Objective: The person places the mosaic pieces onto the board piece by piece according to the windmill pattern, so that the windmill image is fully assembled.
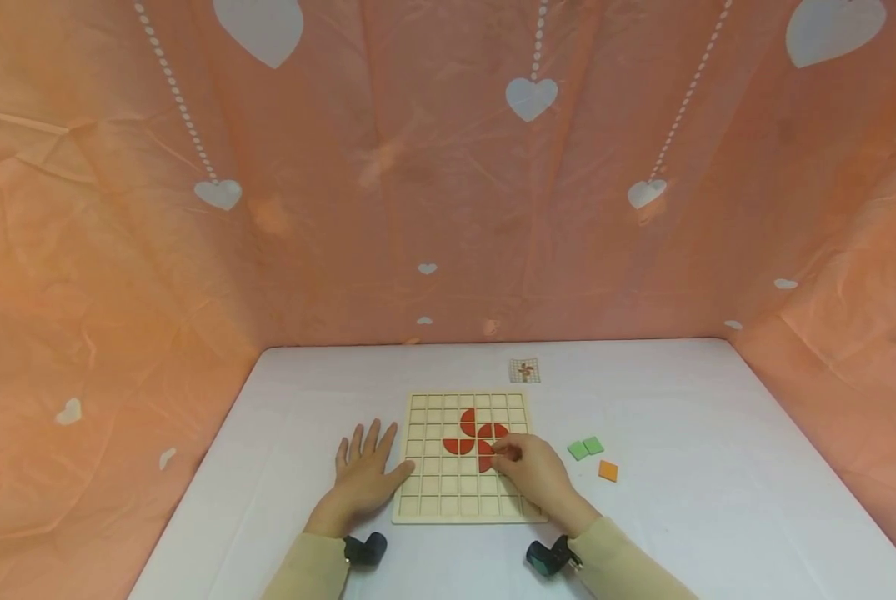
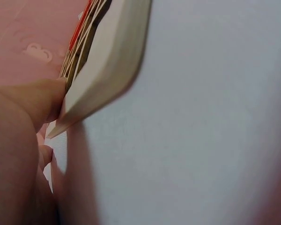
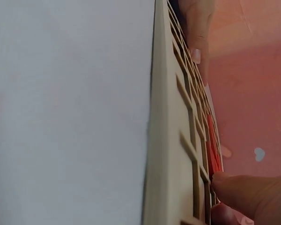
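Observation:
A pale wooden grid board [image 1: 425,492] lies on the white table with several red quarter-circle pieces [image 1: 458,447] in its middle cells, forming a pinwheel. My left hand [image 1: 365,479] lies spread at the board's left side, its thumb resting on the edge, as the left wrist view shows close up. Over the board's right half, my right hand [image 1: 538,471] has bent fingers and pinches a red quarter-circle piece [image 1: 485,461] at the pinwheel's lower right. In the right wrist view the thumb [image 3: 239,190] touches red; the far fingertips are partly hidden.
Two green square tiles [image 1: 586,448] and an orange square tile [image 1: 608,471] lie right of the board. Behind it is a small card [image 1: 525,371] printed with a grid and a coloured figure. An orange-pink cloth [image 1: 417,208] with hearts surrounds the table.

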Tool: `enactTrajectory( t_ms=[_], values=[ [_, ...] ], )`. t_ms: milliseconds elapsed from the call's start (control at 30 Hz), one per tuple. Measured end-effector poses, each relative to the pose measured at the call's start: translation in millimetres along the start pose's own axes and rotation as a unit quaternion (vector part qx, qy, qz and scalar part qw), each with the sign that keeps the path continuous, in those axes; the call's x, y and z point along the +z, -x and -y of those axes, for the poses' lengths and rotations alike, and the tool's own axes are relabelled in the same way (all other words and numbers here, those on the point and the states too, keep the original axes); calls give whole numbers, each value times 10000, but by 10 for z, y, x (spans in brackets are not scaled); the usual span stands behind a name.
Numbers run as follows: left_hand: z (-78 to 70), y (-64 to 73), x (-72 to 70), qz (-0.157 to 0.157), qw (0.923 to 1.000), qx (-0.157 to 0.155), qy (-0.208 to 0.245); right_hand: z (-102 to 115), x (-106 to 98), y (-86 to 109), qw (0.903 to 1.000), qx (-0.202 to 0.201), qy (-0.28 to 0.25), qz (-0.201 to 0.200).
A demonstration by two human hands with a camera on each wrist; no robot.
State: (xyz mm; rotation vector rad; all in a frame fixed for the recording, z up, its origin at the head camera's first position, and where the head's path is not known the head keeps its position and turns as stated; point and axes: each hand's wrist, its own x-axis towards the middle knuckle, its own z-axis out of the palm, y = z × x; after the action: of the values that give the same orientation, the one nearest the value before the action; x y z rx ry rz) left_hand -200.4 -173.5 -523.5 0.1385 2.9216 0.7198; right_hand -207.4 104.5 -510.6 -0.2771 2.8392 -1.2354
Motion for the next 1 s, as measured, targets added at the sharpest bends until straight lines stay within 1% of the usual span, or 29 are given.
enactTrajectory(
  t_ms=[133,200,300,400,567,667,833,1000],
  values=[
    [21,4,-3,15,10000,-14,-7,-5,7,-3,10000,-56,17,51],
    [24,8,-8,28,10000,-18,15,-19,-21,-3,9999,-64,-81,123],
    [27,13,-14,28,10000,-9,82,-62,-116,-1,9990,-9,-393,225],
    [28,6,-9,35,10000,-21,47,-151,-268,0,9980,105,-609,143],
    [15,4,5,24,10000,-31,47,-403,-597,0,9980,312,-535,-118],
    [-1,13,6,9,9999,-22,115,-574,-809,23,9975,435,-540,-106],
    [6,5,5,-2,10000,10,39,-835,-1078,65,9976,502,-465,123],
    [42,-15,23,-16,10000,-28,0,-1061,-1181,42,9971,565,-250,444]
  ],
)
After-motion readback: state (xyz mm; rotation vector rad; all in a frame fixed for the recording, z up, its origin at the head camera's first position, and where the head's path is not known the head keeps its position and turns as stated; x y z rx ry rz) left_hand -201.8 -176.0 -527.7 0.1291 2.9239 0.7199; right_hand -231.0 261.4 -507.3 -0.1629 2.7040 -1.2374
